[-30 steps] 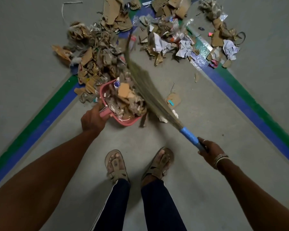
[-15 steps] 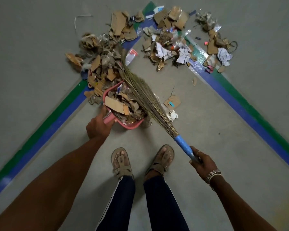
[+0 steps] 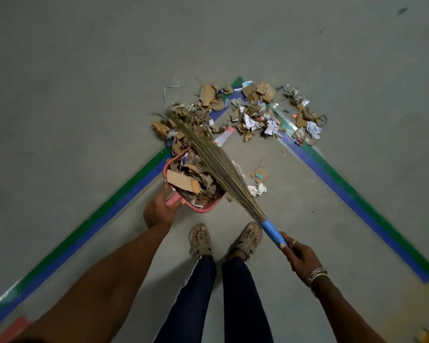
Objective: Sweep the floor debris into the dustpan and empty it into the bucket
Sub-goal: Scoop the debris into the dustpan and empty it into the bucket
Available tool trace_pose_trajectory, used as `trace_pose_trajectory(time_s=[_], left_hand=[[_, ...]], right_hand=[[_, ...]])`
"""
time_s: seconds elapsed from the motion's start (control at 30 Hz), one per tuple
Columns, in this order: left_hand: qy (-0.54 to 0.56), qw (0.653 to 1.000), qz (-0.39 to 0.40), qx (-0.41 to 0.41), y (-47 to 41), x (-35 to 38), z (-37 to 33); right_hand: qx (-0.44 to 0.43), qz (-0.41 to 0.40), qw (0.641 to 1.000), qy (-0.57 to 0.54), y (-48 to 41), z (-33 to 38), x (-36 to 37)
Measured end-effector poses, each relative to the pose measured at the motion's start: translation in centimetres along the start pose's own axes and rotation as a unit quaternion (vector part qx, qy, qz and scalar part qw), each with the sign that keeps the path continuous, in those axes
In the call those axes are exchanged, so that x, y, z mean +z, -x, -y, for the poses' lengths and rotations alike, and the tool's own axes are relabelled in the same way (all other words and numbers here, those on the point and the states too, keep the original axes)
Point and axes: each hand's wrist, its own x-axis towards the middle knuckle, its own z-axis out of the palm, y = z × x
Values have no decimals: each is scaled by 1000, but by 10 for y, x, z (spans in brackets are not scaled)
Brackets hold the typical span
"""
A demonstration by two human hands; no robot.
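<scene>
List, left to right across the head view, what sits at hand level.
left hand → dustpan → broom handle → right hand

left hand (image 3: 159, 214) grips full pink dustpan (image 3: 170, 167) (cardboard scraps); right hand (image 3: 300, 256) holds broom (image 3: 223, 169).

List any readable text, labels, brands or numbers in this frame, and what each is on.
No text is legible.
Crumpled white paper scraps: dark print, too blurred to read.
Red-and-white plastic wrapper: markings too small.
Blue-and-white card: blurred.
Brown cardboard tag with teal sticker: no legible characters.
Pink plastic dustpan and blue-wrapped broom handle: no markings visible.
</scene>
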Motion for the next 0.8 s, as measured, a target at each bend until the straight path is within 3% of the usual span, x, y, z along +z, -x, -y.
trace_pose_trajectory(time_s=[0.5, 0.8], left_hand=[[87, 995, -33, -19, 159, -166, 77], [149, 979, -108, -93, 276, -195, 157]], right_hand=[[-77, 8, 995, 60, 171, 105, -29], [-211, 99, 960, 159, 217, 128, -18]])
